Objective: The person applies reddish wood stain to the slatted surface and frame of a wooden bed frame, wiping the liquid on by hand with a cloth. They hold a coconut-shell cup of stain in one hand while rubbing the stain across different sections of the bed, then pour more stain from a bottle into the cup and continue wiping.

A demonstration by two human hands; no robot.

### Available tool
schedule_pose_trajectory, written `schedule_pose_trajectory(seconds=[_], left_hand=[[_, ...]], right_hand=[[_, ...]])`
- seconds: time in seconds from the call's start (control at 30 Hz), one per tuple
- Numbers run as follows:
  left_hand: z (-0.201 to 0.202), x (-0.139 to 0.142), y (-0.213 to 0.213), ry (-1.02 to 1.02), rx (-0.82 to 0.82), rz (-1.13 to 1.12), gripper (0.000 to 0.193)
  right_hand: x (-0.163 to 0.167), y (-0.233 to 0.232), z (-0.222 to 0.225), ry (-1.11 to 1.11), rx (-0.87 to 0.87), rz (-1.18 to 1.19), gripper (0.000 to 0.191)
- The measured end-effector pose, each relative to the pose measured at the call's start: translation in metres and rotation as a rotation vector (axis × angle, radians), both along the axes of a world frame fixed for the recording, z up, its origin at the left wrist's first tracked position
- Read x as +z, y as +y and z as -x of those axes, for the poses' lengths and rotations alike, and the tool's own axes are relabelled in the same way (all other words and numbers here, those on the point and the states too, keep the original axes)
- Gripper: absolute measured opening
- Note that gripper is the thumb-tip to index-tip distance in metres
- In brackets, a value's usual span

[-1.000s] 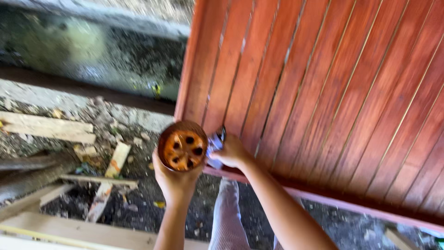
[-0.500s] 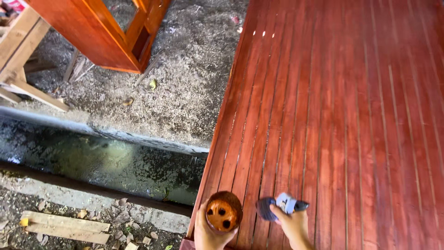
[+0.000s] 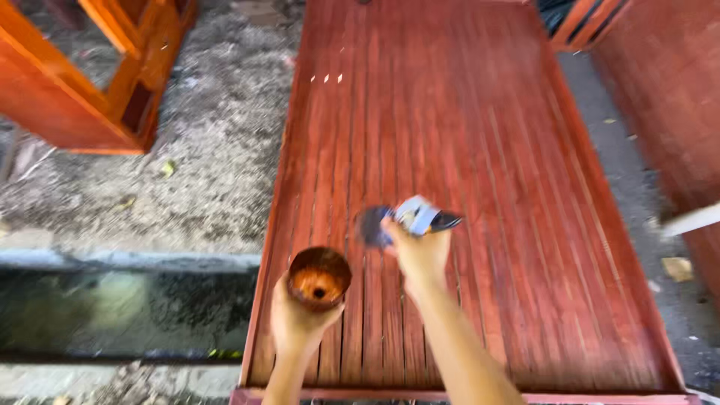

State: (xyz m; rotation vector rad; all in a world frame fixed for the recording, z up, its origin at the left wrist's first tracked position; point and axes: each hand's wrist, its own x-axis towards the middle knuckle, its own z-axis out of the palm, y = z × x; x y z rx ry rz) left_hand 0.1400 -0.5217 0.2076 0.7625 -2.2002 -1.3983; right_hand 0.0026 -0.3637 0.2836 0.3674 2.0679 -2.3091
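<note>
The left hand (image 3: 296,319) grips a stain-coated cup (image 3: 319,276) from below, near the slatted panel's left edge, while the right hand (image 3: 420,251) clutches a bluish cloth (image 3: 409,217) just right of it. Both hover above the red-brown slatted panel (image 3: 525,187); an orange wooden frame (image 3: 90,82) stands far left on gravel.

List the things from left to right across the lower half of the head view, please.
Drain channel → left hand holding a stained can → right hand holding a brush → slatted red panel → grey ground.
</note>
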Motion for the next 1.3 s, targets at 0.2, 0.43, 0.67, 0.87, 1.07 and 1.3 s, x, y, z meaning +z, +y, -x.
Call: schedule_pose_trajectory(seconds=[0.2, 0.43, 0.67, 0.87, 1.07, 1.3], left_hand=[[0.017, -0.01, 0.045, -0.073, 0.008, -0.042, 0.1], [0.023, -0.01, 0.079, -0.09, -0.002, -0.01, 0.103], [0.024, -0.009, 0.089, -0.028, 0.025, 0.038, 0.103], [0.015, 0.01, 0.099, 0.041, 0.009, 0.016, 0.101], [0.011, 0.036, 0.1, 0.156, -0.024, 0.201, 0.108], [0.01, 0.056, 0.1, 0.289, -0.066, 0.401, 0.095]], right_hand=[[0.001, 0.047, 0.014, 0.075, -0.032, 0.173, 0.029], [-0.013, 0.094, 0.022, -0.009, -0.037, 0.111, 0.03], [-0.004, 0.104, 0.021, -0.021, 0.004, 0.153, 0.031], [0.016, 0.12, -0.012, 0.045, 0.068, 0.236, 0.036], [0.022, 0.118, -0.033, 0.349, 0.558, -0.142, 0.035], [0.037, 0.079, -0.032, 0.321, 0.777, -0.606, 0.041]])
